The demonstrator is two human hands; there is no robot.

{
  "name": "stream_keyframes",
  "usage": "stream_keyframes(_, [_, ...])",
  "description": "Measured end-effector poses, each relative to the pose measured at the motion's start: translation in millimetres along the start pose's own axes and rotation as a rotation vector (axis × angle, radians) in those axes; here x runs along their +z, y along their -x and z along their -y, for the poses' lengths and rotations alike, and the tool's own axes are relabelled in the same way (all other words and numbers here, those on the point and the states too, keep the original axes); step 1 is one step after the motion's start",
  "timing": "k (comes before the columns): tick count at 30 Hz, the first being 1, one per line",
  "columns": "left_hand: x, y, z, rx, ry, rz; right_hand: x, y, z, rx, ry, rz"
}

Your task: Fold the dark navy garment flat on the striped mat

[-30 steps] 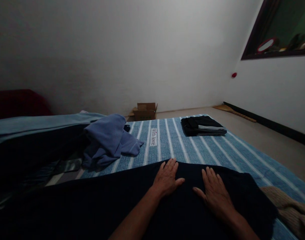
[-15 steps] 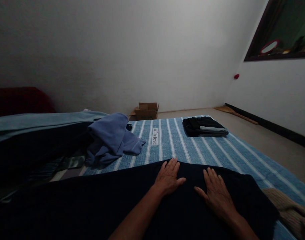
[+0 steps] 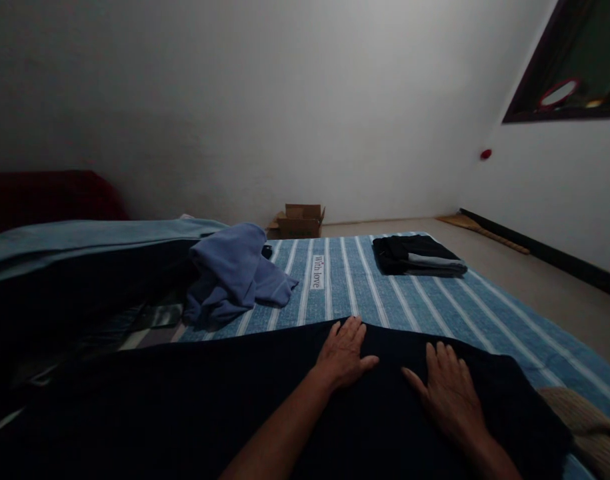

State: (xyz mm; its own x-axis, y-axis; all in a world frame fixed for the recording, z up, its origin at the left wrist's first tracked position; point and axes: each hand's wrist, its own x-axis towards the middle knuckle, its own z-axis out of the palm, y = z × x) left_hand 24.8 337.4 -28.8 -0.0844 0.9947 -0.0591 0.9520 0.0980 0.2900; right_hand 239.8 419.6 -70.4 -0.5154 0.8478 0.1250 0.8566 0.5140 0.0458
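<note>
A long dark navy garment (image 3: pixel 195 400), perhaps trousers, lies spread across the near part of the bed. My left hand (image 3: pixel 343 353) rests flat on it near its far edge, fingers together and thumb out to the side. To the right, my right hand (image 3: pixel 449 390) also lies on the fabric, palm down, with the fingers stretched forward and the thumb pointing toward my left hand. Neither hand grips the cloth. The garment's left end merges into dark shadow, so its outline there is hard to make out.
A striped blue bedsheet (image 3: pixel 355 280) covers the bed. Crumpled blue-purple clothing (image 3: pixel 235 273) sits left, beside piled garments (image 3: pixel 99 230). Folded dark clothes (image 3: pixel 419 253) lie at the far right corner, beige knitwear (image 3: pixel 592 420) at the near right. Beyond stands a cardboard box (image 3: pixel 299 223).
The camera view has turned slightly left, so everything sits a little further right. My right hand has slid slightly rightward on the garment, widening the gap; my left hand stays nearly in place.
</note>
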Motion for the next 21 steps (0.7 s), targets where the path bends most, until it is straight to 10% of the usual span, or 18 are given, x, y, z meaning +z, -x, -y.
stream_keyframes(21, [1.1, 5.2, -4.9, 0.020, 0.050, 0.005, 14.9, 3.5, -15.3, -0.087, -0.058, -0.076])
